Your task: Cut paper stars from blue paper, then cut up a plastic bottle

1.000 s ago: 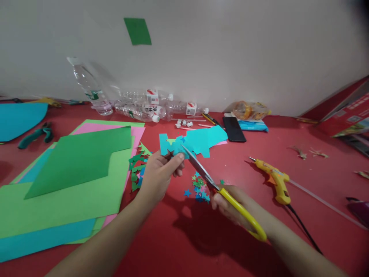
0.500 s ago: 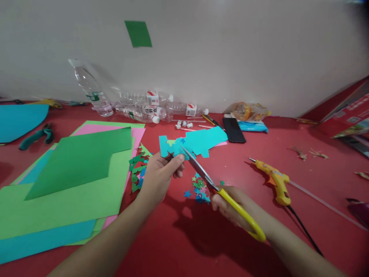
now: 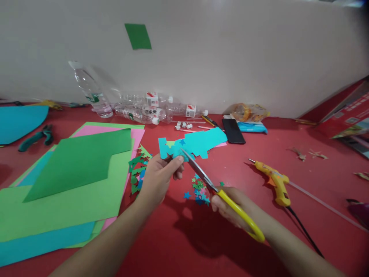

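red table (image 3: 178, 238) against a white wall (image 3: 230, 57), on which one green square (image 3: 138, 36) was stuck. the left hand (image 3: 160, 175) pinched the near edge of a cyan sheet (image 3: 201, 140), thumb and fingers closed upon it. the sheet was raised just above the table at centre and had star-shaped holes cut in it. the right hand (image 3: 230, 207) was closed round the yellow handles of one pair of scissors (image 3: 201, 175), whose blade tips met the sheet beside the left thumb. a small heap of paper stars (image 3: 198, 188), blue, green and pink, lay under the blades. four clear bottles (image 3: 138, 111) were along the wall, one upright and three lying; their red-and-white labels bore print too small to read. one yellow glue gun (image 3: 272, 181), one black phone (image 3: 233, 130) and one teal pliers (image 3: 34, 137) lay well apart. a stack (image 3: 57, 200) of green, pink and blue paper lay at left. print on the red box (image 3: 346, 115) at right was illegible.
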The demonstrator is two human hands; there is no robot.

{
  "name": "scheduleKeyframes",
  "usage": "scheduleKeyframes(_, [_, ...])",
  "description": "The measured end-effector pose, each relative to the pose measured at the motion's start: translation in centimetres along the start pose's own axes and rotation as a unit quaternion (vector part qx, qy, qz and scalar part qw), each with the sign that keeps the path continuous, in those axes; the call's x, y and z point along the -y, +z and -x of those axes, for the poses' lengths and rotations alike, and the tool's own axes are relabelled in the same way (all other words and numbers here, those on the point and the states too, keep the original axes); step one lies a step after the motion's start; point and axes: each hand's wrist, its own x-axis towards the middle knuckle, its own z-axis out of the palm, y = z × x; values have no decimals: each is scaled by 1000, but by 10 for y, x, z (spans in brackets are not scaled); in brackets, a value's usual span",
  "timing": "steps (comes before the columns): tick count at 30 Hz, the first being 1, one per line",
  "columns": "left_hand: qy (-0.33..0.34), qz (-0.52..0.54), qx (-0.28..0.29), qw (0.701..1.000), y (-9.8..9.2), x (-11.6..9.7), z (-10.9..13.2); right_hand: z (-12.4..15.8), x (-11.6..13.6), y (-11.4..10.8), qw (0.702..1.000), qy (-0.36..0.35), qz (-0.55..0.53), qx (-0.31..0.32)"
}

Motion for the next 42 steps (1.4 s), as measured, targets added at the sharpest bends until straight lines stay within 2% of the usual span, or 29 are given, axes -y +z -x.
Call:
scheduleKeyframes(3, [3, 9, 3, 1000, -3, 0, -2, 1, 1, -1, 1000, 3, -3, 0])
scheduleKeyframes(6, [2, 24, -19, 1000, -5, 1, -2, 0, 2, -3, 1000, -2, 6, 22])
scheduleKeyframes(11, [-12, 48, -25, 998, 1, 0, 1, -1, -1, -2, 998, 16, -28, 56])
scheduleKeyframes(16, [-13, 76, -20, 997, 6, -1, 4, 1, 1, 4, 996, 26, -65, 50])
scheduleKeyframes(28, [-22, 95, -13, 995, 14, 5, 10, 4, -4, 22, 994, -1, -108, 13])
scheduleKeyframes(33, [-33, 99, -14, 994, 16, 6, 12, 4, -3, 24, 994, 29, -106, 9])
scheduleKeyframes(42, [-44, 95, -19, 994, 16, 5, 12, 2, -3, 23, 996, 24, -86, -5])
